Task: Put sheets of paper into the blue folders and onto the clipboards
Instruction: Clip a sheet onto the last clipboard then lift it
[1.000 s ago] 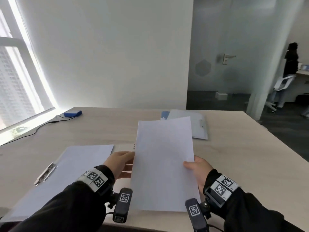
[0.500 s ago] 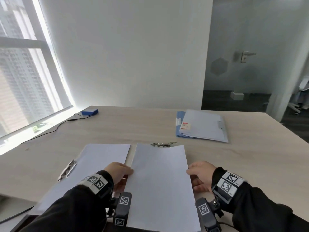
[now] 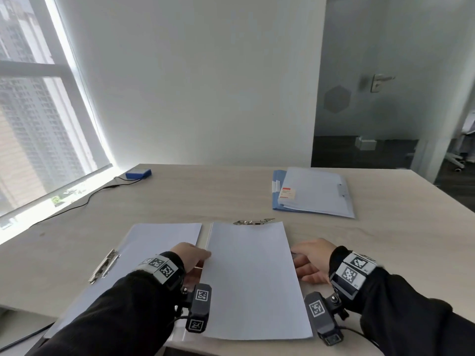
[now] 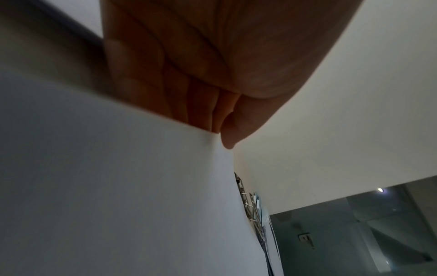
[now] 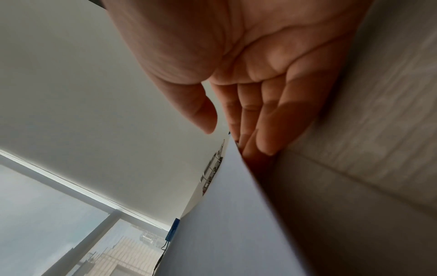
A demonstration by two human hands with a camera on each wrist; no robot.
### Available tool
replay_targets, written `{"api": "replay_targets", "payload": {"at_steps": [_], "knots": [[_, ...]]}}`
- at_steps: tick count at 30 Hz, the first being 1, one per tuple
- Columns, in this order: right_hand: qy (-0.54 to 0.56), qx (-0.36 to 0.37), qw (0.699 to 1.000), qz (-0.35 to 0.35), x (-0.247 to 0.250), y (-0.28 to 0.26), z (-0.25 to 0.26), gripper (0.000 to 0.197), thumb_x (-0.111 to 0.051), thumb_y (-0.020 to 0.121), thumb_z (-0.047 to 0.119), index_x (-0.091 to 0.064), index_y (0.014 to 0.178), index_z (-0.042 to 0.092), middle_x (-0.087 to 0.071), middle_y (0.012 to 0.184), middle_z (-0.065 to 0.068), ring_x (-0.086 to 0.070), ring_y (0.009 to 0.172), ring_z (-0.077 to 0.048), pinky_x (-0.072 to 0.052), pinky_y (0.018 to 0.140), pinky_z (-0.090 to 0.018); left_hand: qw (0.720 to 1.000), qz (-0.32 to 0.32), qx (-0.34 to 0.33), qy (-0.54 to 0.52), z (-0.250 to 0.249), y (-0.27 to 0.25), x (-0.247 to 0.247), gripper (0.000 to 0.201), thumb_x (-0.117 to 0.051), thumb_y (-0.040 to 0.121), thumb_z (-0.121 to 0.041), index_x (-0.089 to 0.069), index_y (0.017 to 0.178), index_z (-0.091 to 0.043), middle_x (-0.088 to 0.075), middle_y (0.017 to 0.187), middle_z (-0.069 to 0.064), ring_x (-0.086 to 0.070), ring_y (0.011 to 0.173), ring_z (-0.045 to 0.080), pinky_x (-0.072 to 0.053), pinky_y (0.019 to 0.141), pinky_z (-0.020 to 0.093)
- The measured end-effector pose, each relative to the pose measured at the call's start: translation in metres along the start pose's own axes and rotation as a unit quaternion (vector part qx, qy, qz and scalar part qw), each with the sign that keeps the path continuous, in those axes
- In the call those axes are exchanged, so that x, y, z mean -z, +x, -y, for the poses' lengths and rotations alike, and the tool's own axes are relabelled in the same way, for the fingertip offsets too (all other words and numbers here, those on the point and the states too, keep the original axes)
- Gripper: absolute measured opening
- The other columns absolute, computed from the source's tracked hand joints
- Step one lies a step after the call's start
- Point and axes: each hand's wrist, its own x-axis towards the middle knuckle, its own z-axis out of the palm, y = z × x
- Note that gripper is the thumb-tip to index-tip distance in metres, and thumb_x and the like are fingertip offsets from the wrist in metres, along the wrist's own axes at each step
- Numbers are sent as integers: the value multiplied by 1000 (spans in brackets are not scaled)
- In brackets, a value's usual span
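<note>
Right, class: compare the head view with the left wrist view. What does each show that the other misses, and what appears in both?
Only the head view shows the right hand, the stacked blue folders, the left clipboard and the window. Only the left wrist view shows the underside of the left hand, with fingers going under the sheet's edge and the thumb on top. Both show the white sheet, the metal clip beyond it and the door handle.
</note>
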Motion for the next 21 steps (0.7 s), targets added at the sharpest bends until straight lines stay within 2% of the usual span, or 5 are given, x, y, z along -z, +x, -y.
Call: {"api": "replay_targets", "payload": {"at_steps": [2,7,12,16,21], "knots": [[24,3,999,-21,2,2,0,28,-55,90,26,-58,114,12,-76,92,-16,-67,70,-25,-49,54,-26,1000,-13,-13,4,-5,-2,-1,22,-64,87,-15,-64,99,3,-76,90,19,-74,79,36,-59,75,53],[61,5,997,-46,3,7,2,40,-55,89,25,-50,128,15,-74,103,-20,-68,73,-27,-53,57,-30,999,-14,-46,-14,-12,-3,-2,19,-57,90,-11,-65,103,1,-75,96,16,-73,80,30,-59,58,38],[92,13,994,-57,3,10,5,40,-56,89,23,-51,128,13,-72,105,-18,-69,78,-28,-55,60,-33,997,-31,-70,-15,-7,0,0,15,-60,89,-17,-66,101,-9,-68,107,11,-66,98,25,-61,70,47],[146,50,983,-97,2,19,10,33,-54,91,16,-56,123,6,-67,97,-15,-65,73,-24,-56,57,-33,995,-25,-65,-77,1,5,4,13,-61,89,-13,-66,100,-10,-69,108,12,-65,91,21,-60,71,43],[232,54,969,-73,-8,36,26,26,-54,93,14,-57,117,3,-65,95,-14,-65,78,-26,-57,63,-36,991,-30,-75,-105,13,17,6,16,-62,88,-10,-69,103,-9,-71,103,12,-65,87,20,-59,74,42]]}}
